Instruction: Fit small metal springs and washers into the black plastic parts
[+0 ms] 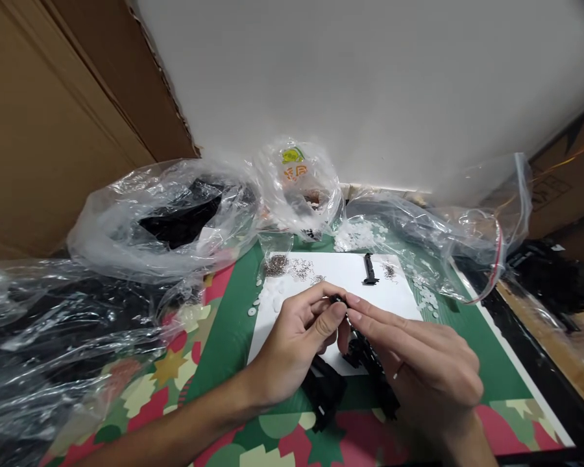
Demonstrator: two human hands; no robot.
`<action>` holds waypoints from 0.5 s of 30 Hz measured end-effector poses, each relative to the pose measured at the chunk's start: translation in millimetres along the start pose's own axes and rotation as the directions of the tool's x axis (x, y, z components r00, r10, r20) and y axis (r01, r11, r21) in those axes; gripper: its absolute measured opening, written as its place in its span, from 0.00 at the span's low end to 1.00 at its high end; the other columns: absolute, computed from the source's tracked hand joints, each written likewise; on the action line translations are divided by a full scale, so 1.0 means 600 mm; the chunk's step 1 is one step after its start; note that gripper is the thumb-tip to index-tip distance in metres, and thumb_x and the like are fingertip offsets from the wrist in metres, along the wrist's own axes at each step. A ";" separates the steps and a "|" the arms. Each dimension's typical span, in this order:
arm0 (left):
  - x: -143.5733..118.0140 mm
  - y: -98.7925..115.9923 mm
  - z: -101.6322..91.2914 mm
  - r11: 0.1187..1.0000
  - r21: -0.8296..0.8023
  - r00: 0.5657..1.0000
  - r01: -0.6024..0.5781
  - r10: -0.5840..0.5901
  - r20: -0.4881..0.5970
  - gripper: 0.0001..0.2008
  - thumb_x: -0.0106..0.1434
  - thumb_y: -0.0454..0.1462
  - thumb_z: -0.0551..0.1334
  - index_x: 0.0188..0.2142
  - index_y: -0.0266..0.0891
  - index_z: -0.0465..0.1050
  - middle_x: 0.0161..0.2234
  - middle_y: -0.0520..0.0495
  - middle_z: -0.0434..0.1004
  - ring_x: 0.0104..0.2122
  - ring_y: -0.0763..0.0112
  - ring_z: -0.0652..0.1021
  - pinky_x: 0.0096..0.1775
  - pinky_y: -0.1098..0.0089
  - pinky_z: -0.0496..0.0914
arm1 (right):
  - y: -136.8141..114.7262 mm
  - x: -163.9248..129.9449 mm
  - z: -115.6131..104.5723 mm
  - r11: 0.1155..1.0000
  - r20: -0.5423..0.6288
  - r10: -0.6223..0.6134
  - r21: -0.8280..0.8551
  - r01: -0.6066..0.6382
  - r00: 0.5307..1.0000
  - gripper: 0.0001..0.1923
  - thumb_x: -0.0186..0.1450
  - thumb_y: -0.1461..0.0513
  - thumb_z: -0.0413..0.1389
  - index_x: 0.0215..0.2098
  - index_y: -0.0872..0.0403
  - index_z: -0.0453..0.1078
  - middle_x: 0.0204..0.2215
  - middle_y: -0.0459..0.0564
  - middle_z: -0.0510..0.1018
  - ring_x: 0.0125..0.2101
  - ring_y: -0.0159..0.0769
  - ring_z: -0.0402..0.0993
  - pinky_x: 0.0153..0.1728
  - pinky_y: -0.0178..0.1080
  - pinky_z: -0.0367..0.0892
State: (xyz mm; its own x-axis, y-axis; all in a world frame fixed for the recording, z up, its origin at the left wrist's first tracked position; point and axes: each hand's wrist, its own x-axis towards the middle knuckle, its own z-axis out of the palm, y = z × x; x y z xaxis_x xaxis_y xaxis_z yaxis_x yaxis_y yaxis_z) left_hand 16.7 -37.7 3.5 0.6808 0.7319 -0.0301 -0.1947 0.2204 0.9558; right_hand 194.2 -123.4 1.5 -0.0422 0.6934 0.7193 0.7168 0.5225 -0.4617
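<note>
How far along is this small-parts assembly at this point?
Done: one black part stands alone on the white sheet. In hand: the left hand and right hand pinch a black piece together. Left: spring piles, white washers and bagged black parts remain.

- White wall (370,78) behind, evenly lit.
- Brown cardboard panels (53,117) at left.
- Table (540,305) edge wooden, with a patterned green-red covering (141,395).

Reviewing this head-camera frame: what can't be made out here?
- Small black part pinched between left hand and right hand: fingertips cover most of it.
- Black parts below the hands: partly hidden by them.
- Metal bits on the white sheet: too small.
- Bag contents: blurred by crinkled plastic.
</note>
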 end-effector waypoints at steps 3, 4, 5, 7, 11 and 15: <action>0.001 0.001 0.001 1.000 -0.015 1.000 0.016 -0.016 0.005 0.17 0.75 0.51 0.64 0.44 0.38 0.76 0.24 0.53 0.72 0.22 0.76 0.64 0.24 0.72 0.54 | 0.000 0.000 -0.002 1.000 0.022 -0.019 0.017 0.019 1.000 0.32 0.69 0.78 0.55 0.64 0.47 0.76 0.55 0.50 0.86 0.37 0.35 0.90 0.32 0.33 0.82; 0.002 0.001 0.001 1.000 -0.019 1.000 0.025 -0.025 0.009 0.17 0.76 0.51 0.63 0.44 0.38 0.77 0.24 0.52 0.72 0.22 0.76 0.64 0.24 0.72 0.54 | -0.001 0.000 -0.001 1.000 0.007 -0.019 0.002 0.019 1.000 0.32 0.69 0.78 0.56 0.65 0.46 0.75 0.51 0.50 0.88 0.34 0.34 0.89 0.30 0.32 0.80; 0.002 0.001 0.001 0.999 -0.024 0.999 0.034 -0.033 0.013 0.18 0.76 0.50 0.63 0.44 0.37 0.77 0.24 0.52 0.72 0.22 0.77 0.64 0.24 0.72 0.53 | -0.002 0.001 0.000 1.000 -0.004 -0.013 -0.024 0.013 1.000 0.32 0.70 0.77 0.56 0.66 0.46 0.75 0.46 0.48 0.90 0.29 0.32 0.88 0.27 0.31 0.78; 0.003 -0.001 0.000 0.998 -0.037 0.998 0.055 -0.054 0.022 0.18 0.76 0.50 0.62 0.44 0.37 0.78 0.24 0.53 0.70 0.22 0.77 0.63 0.24 0.72 0.51 | -0.004 0.003 0.003 0.996 -0.019 0.004 -0.091 -0.005 1.000 0.28 0.72 0.74 0.58 0.65 0.46 0.76 0.37 0.46 0.91 0.22 0.30 0.83 0.23 0.31 0.74; 0.003 -0.001 -0.001 0.996 -0.035 0.996 0.086 -0.085 0.014 0.19 0.76 0.51 0.62 0.45 0.36 0.79 0.24 0.52 0.71 0.22 0.78 0.62 0.24 0.72 0.49 | -0.007 0.005 0.006 0.983 -0.030 0.009 -0.183 -0.014 1.000 0.21 0.73 0.71 0.58 0.59 0.48 0.80 0.31 0.44 0.90 0.19 0.30 0.80 0.21 0.31 0.72; 0.001 0.003 0.002 0.993 -0.067 0.995 0.100 -0.100 0.007 0.19 0.75 0.51 0.63 0.44 0.36 0.79 0.24 0.52 0.71 0.21 0.78 0.61 0.23 0.73 0.49 | -0.010 0.007 0.008 0.978 -0.031 -0.047 -0.203 0.040 0.998 0.21 0.72 0.73 0.58 0.59 0.50 0.79 0.28 0.45 0.88 0.18 0.32 0.81 0.20 0.33 0.71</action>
State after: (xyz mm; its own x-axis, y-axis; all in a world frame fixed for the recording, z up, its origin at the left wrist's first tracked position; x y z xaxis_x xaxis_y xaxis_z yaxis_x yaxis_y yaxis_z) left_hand 17.5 -37.9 5.4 0.7020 0.7015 -0.1231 -0.1726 0.3352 0.9262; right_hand 186.5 -121.1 4.8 -0.0543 0.6522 0.7561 0.8408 0.4384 -0.3177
